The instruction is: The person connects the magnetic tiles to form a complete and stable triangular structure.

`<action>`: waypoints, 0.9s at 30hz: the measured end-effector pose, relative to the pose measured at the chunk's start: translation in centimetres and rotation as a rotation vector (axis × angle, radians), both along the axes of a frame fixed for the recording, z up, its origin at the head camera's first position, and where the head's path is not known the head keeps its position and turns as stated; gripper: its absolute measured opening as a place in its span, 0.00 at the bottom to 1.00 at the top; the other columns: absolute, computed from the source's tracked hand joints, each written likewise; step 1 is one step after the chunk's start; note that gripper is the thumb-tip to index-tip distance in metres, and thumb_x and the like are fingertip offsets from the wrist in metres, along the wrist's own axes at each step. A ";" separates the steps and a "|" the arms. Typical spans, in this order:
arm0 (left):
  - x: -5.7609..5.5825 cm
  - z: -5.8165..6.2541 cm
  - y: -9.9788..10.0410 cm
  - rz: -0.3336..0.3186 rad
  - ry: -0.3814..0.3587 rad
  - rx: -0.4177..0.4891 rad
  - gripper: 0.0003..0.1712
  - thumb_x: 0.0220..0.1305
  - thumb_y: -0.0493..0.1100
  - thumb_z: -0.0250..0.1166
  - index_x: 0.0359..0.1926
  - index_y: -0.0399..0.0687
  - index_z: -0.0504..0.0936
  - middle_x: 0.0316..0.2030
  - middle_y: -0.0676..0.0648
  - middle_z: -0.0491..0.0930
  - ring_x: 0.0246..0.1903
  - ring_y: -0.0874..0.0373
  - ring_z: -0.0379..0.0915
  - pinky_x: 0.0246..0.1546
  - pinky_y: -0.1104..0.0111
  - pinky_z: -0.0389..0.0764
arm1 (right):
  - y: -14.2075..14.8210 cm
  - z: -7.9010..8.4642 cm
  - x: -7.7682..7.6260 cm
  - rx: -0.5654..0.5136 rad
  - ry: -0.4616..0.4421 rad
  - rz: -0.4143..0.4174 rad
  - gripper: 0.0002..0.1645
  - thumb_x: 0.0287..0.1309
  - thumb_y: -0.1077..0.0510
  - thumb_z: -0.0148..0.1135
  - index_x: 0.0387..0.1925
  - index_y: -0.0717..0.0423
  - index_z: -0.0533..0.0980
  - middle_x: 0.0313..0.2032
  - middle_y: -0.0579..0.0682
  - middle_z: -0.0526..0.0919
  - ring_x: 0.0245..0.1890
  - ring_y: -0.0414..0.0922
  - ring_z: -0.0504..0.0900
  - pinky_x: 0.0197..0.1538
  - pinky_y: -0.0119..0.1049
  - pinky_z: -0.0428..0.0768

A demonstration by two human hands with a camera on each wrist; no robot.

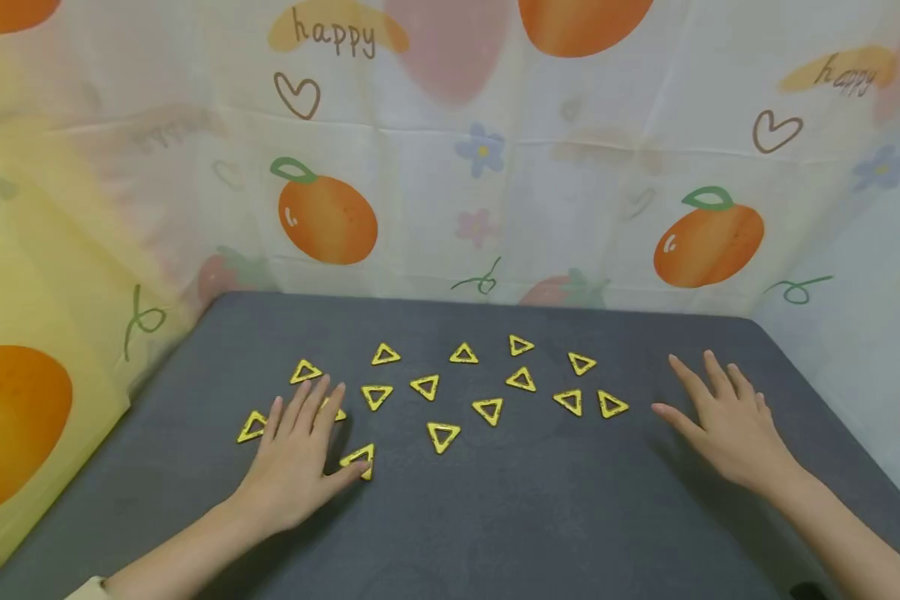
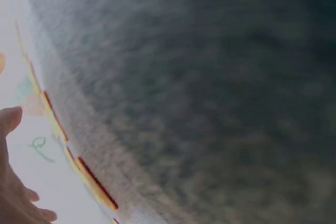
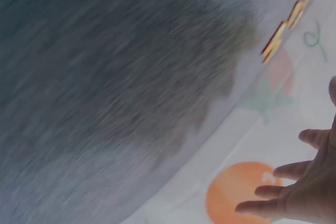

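Several yellow triangular rings lie scattered over the dark grey table (image 1: 540,517). My left hand (image 1: 294,458) hovers above the left part of the group with its fingers spread, partly covering one triangle (image 1: 335,411). Its thumb overlaps another triangle (image 1: 358,455) in the head view; whether they touch I cannot tell. Just left of that hand lies a triangle (image 1: 252,427). Over the right side of the table, my right hand (image 1: 735,429) is held with fingers extended, holding nothing. Nearest to it is the rightmost triangle (image 1: 612,404). In the right wrist view the right hand (image 3: 310,187) shows spread fingers.
A cloth printed with oranges (image 1: 328,218), hearts and flowers hangs behind the table and along both sides. The table's far edge (image 1: 495,306) meets it. A small black object (image 1: 806,591) shows at the bottom edge, beside the right forearm.
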State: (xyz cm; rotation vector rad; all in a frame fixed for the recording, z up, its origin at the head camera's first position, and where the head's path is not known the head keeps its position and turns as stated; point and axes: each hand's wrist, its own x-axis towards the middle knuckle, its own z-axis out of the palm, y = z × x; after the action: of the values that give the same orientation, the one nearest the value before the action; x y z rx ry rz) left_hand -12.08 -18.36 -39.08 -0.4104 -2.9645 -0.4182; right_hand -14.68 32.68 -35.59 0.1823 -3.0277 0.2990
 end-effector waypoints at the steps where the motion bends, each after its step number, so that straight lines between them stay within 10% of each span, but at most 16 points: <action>1: -0.1 0.3 -0.1 -0.007 0.004 0.021 0.55 0.60 0.68 0.63 0.77 0.45 0.53 0.76 0.38 0.53 0.76 0.38 0.46 0.72 0.39 0.51 | -0.5 0.1 0.0 -0.011 0.004 0.013 0.47 0.67 0.31 0.50 0.78 0.45 0.49 0.75 0.74 0.46 0.69 0.81 0.48 0.55 0.83 0.54; 6: -0.6 1.9 -1.1 -0.005 -0.038 0.130 0.33 0.64 0.55 0.67 0.63 0.42 0.73 0.59 0.40 0.75 0.59 0.42 0.71 0.55 0.47 0.75 | -3.4 0.7 0.1 -0.108 0.021 0.077 0.45 0.68 0.35 0.54 0.75 0.55 0.55 0.71 0.74 0.56 0.66 0.77 0.57 0.57 0.76 0.62; 12: -0.6 2.8 -4.0 -0.071 -0.130 0.186 0.13 0.61 0.49 0.70 0.46 0.54 0.83 0.43 0.53 0.81 0.40 0.60 0.76 0.37 0.67 0.78 | -6.3 1.0 -0.3 -0.203 0.020 0.132 0.42 0.67 0.36 0.56 0.71 0.57 0.62 0.67 0.66 0.66 0.65 0.67 0.65 0.60 0.67 0.67; 27: -0.8 0.6 -7.7 -0.213 -0.234 0.250 0.26 0.53 0.54 0.75 0.50 0.49 0.83 0.43 0.54 0.83 0.34 0.75 0.70 0.32 0.75 0.76 | -5.5 -0.3 -2.9 -0.247 -0.129 0.125 0.33 0.65 0.48 0.63 0.63 0.64 0.70 0.57 0.67 0.73 0.52 0.62 0.78 0.46 0.52 0.81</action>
State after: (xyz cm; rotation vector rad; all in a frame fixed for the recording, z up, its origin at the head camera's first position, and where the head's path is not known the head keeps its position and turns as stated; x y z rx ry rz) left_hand -12.92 -26.03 -38.50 -0.6928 -3.0400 -0.9071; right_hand -17.57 27.14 -35.87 0.3447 -3.0725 0.7161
